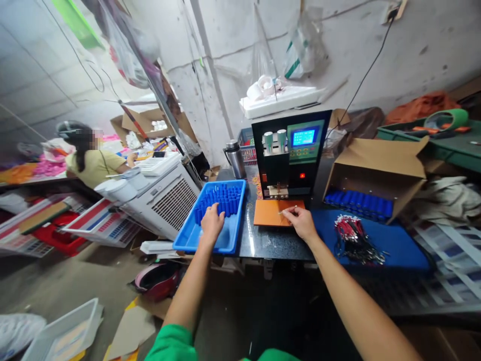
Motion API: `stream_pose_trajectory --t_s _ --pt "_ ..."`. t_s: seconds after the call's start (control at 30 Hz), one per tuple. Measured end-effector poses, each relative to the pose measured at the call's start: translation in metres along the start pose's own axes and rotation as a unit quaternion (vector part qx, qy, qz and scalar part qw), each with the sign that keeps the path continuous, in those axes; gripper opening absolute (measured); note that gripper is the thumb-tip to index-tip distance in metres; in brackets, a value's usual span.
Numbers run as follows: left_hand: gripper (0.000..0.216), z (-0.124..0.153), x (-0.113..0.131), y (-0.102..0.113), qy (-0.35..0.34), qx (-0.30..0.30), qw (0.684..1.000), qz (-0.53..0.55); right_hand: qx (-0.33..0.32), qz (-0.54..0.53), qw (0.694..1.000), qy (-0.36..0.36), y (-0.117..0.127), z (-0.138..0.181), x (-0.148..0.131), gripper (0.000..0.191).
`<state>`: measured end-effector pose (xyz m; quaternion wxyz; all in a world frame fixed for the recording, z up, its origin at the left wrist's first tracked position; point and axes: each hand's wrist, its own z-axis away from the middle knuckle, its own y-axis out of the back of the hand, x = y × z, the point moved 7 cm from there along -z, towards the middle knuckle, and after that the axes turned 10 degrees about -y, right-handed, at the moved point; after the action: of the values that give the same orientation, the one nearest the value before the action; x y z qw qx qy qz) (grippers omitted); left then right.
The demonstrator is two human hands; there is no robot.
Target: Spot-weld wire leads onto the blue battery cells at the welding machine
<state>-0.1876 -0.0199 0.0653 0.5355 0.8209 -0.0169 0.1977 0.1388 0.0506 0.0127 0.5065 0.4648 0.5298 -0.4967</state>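
Observation:
My left hand is over the blue plastic tray, thumb and forefinger apart, at the near edge of the blue cylindrical battery cells. Several rows of these cells stand packed in the tray's far part. Above the orange plate, my right hand pinches a thin wire lead; most of it is hidden by my fingers. Directly behind the plate stands a black spot welder with a lit blue display and a red light. Its electrodes hang just beyond my right hand.
On the right, a bundle of red and black wires lies on a blue mat. Behind it, a cardboard box holds more blue cells. A steel flask stands behind the tray. A co-worker sits at the left beyond an air cooler.

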Motion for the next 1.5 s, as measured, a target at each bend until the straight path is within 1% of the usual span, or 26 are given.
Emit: stream_pose_trajectory --t_s 0.03,0.1,0.17,0.27,0.37,0.43,0.5,0.57,0.6,0.67,0.73,0.77,0.83,0.9,0.97,1.03,1.1,1.37,1.5 --pt "0.047 -0.006 -0.012 0.0 0.009 -0.03 0.998 -0.054 0.0 0.005 1.0 0.002 -0.001 -0.001 0.001 0.038" --pt "0.052 -0.014 -0.025 -0.005 0.012 -0.079 0.99 -0.116 -0.001 0.011 1.0 0.004 -0.003 -0.003 0.003 0.037" --pt "0.048 -0.016 -0.027 -0.011 0.004 -0.094 0.987 -0.134 -0.003 0.011 1.0 0.001 -0.003 -0.003 0.004 0.037" --pt "0.035 -0.015 -0.026 -0.016 -0.005 -0.08 0.988 -0.13 -0.007 0.005 1.0 -0.008 -0.003 -0.003 0.004 0.037" --pt "0.027 -0.014 -0.03 -0.016 -0.012 -0.054 0.994 -0.092 -0.001 -0.015 1.0 -0.024 0.0 -0.004 0.004 0.038" --pt "0.027 -0.014 -0.034 -0.012 -0.003 -0.029 0.999 -0.044 0.003 -0.043 0.998 -0.043 0.002 -0.005 0.005 0.038" --pt "0.032 -0.016 -0.033 -0.007 0.005 0.008 0.999 0.033 0.002 -0.077 0.995 -0.062 0.004 -0.008 0.007 0.038" --pt "0.037 -0.017 -0.018 -0.006 -0.006 0.039 0.987 0.158 0.005 -0.11 0.992 -0.068 0.006 -0.01 0.007 0.037" --pt "0.039 -0.018 -0.004 -0.009 -0.017 0.041 0.972 0.229 0.007 -0.124 0.99 -0.068 0.007 -0.012 0.007 0.036" --pt "0.043 -0.016 0.032 -0.02 -0.039 0.02 0.931 0.362 0.014 -0.149 0.987 -0.067 0.01 -0.015 0.007 0.035" --pt "0.046 -0.012 0.074 -0.037 -0.061 -0.008 0.899 0.434 0.016 -0.167 0.983 -0.069 0.012 -0.017 0.007 0.034" --pt "0.046 -0.01 0.095 -0.047 -0.068 -0.026 0.886 0.457 0.015 -0.174 0.982 -0.07 0.012 -0.017 0.007 0.034" --pt "0.046 -0.007 0.13 -0.066 -0.08 -0.046 0.874 0.477 0.015 -0.179 0.981 -0.069 0.013 -0.018 0.007 0.034" --pt "0.042 -0.006 0.154 -0.081 -0.09 -0.046 0.874 0.475 0.018 -0.177 0.982 -0.069 0.014 -0.019 0.007 0.034" --pt "0.031 -0.007 0.171 -0.09 -0.107 -0.05 0.879 0.461 0.023 -0.172 0.982 -0.068 0.015 -0.019 0.006 0.034" --pt "0.025 -0.008 0.18 -0.094 -0.124 -0.059 0.884 0.447 0.029 -0.168 0.983 -0.062 0.016 -0.019 0.004 0.034" --pt "0.024 -0.008 0.184 -0.094 -0.131 -0.062 0.885 0.442 0.032 -0.161 0.985 -0.056 0.016 -0.02 0.003 0.033" --pt "0.026 -0.006 0.183 -0.095 -0.132 -0.054 0.872 0.469 0.055 -0.105 0.992 -0.034 0.014 -0.024 0.0 0.028" --pt "0.027 -0.005 0.18 -0.101 -0.121 -0.059 0.868 0.478 0.07 -0.064 0.995 -0.004 0.011 -0.026 -0.011 0.023"
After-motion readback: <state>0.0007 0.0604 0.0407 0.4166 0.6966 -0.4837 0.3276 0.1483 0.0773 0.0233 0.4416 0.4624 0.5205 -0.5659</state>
